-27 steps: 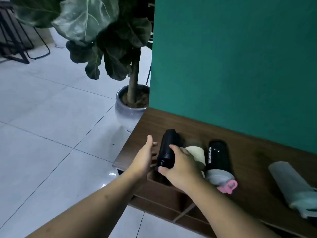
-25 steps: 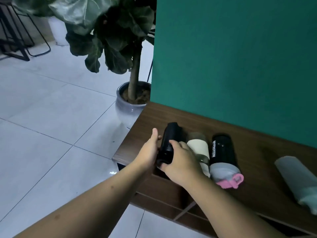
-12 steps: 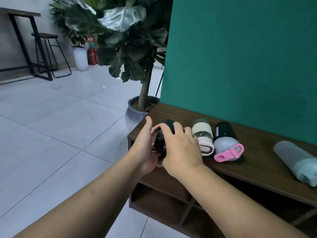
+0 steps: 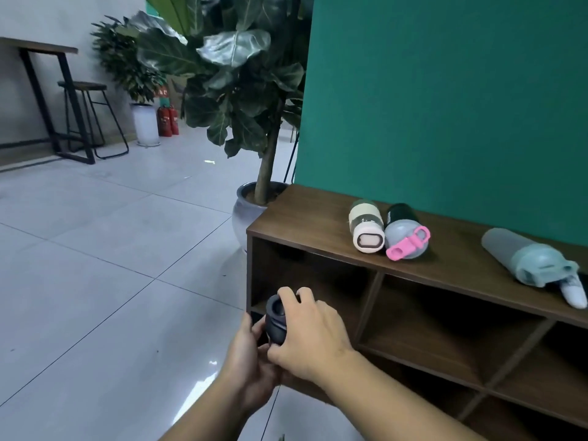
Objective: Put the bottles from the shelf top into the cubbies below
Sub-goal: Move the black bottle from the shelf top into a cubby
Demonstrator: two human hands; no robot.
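Note:
I hold a black bottle (image 4: 275, 319) in both hands, in front of the top-left cubby (image 4: 305, 281) of the dark wooden shelf (image 4: 305, 214). My right hand (image 4: 313, 337) wraps over the bottle from above and my left hand (image 4: 251, 361) cups it from below. Three bottles lie on the shelf top: a cream bottle (image 4: 366, 226), a dark bottle with a grey-and-pink lid (image 4: 405, 233) touching it, and a pale teal bottle (image 4: 528, 261) further right.
The shelf has open cubbies in two rows, split by slanted dividers (image 4: 366, 308). A potted fiddle-leaf plant (image 4: 251, 205) stands against the shelf's left end. A green wall (image 4: 445, 90) backs the shelf. Tiled floor spreads left, with a table and stool (image 4: 82, 119) far off.
Both hands have lifted the black bottle off the shelf top and brought it down in front of the top-left cubby. The view has dropped lower, so the cubbies show.

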